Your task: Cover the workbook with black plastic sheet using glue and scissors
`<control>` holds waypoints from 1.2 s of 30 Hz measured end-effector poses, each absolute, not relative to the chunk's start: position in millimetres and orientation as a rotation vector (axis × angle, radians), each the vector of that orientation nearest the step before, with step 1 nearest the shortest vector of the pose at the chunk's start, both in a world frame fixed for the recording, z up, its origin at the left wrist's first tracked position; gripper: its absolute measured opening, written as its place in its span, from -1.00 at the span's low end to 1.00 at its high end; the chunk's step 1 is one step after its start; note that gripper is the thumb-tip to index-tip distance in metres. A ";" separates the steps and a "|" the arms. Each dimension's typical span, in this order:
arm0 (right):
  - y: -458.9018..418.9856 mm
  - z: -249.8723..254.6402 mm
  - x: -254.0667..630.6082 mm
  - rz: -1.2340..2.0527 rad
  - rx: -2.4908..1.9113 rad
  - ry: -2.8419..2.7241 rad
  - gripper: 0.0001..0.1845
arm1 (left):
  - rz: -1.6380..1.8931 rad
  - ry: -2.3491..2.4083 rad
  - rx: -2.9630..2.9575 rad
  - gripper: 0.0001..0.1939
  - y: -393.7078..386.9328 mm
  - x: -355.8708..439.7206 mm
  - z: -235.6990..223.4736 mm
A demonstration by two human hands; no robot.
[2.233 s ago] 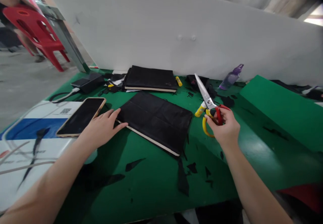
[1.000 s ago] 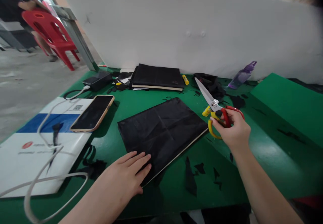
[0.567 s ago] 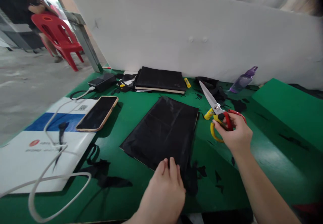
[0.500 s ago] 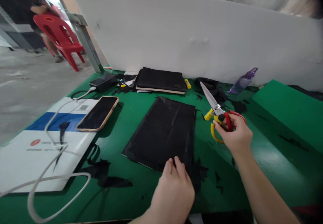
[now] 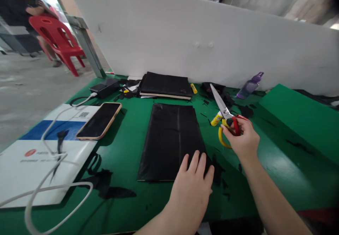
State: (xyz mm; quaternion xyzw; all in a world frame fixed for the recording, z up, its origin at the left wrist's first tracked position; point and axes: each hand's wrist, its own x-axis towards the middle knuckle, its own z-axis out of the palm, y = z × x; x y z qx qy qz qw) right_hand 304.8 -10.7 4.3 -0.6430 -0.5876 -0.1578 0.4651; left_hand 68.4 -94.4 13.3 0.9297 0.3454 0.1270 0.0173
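Observation:
My left hand rests with spread fingers on the lower right corner of a flat black-covered book. The cover has a crease running down it, and a thin pale edge shows at the bottom. In my right hand is a pair of scissors with red and yellow handles, shut around the grips. The blades appear closed and point up and away to the left, above the table. A yellow glue stick lies just behind the handles. Black scraps lie to the right of the book.
A phone and a white cable lie on a white-and-blue folder at left. Behind are a black power adapter, stacked black books, a second glue stick and a purple bottle against a white partition.
The black-covered book has turned to lie straighter, nearer me. My left hand has gone from bunched fingers at its edge to spread fingers on top. The scissors stay in my right hand.

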 end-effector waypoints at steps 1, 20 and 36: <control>-10.9 5.0 304.6 -0.381 -1.589 -1.442 -0.54 | 0.381 1.029 2.904 -0.54 -94.3 68.8 11.6; -12.8 8.9 303.1 -0.361 -1.597 -1.445 -0.62 | 0.601 1.270 2.741 -0.72 -95.2 88.5 15.0; -13.6 10.0 302.3 -0.338 -1.617 -1.447 -0.60 | 0.574 1.398 2.698 -0.45 -88.4 66.4 18.3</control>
